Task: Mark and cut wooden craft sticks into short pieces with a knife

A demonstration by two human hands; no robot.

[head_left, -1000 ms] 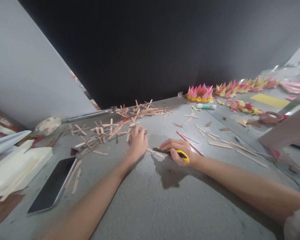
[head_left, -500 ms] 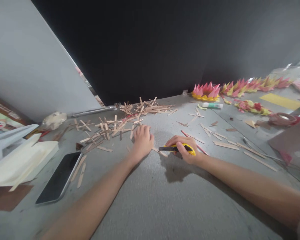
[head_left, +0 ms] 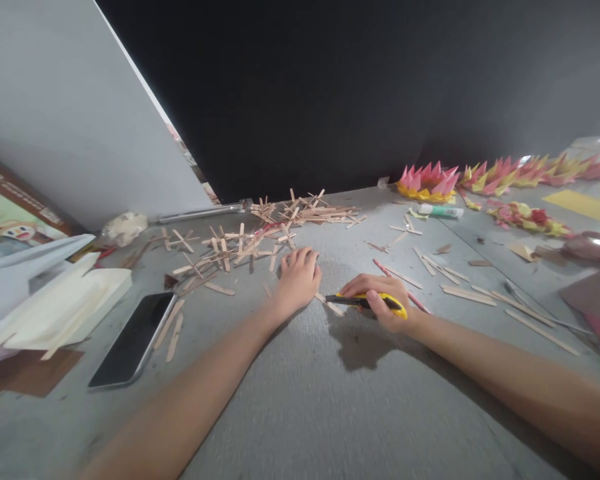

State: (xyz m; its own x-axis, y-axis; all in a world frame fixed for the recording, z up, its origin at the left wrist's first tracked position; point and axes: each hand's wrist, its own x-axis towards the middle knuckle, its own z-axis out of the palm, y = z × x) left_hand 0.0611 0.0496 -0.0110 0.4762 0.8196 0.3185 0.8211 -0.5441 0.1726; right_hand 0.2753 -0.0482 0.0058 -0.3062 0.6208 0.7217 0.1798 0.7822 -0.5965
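Observation:
My right hand (head_left: 380, 303) grips a yellow and black utility knife (head_left: 393, 305), its tip pointing left. Just under that tip a short wooden craft stick (head_left: 335, 309) lies on the table, reaching out from beside my left hand (head_left: 300, 279). The fingers of my left hand are bent down over the tabletop, pressing the near end of this stick; their tips are partly hidden. Behind my left hand spreads a loose pile of craft sticks (head_left: 225, 255), several crossed over each other. A thin red pencil-like stick (head_left: 417, 301) lies behind my right wrist.
On the left are a phone (head_left: 133, 340) and a pale open box (head_left: 80, 307). A glue stick (head_left: 440, 211), pink-and-yellow paper crowns (head_left: 427, 183) and tape (head_left: 590, 245) sit at the right. More loose sticks (head_left: 467, 295) lie near my right forearm. A dark panel (head_left: 290, 93) stands behind.
The view has turned slightly left, so the table's things appear farther right. Both hands stay nearly in place on the table, with the knife still in my right hand.

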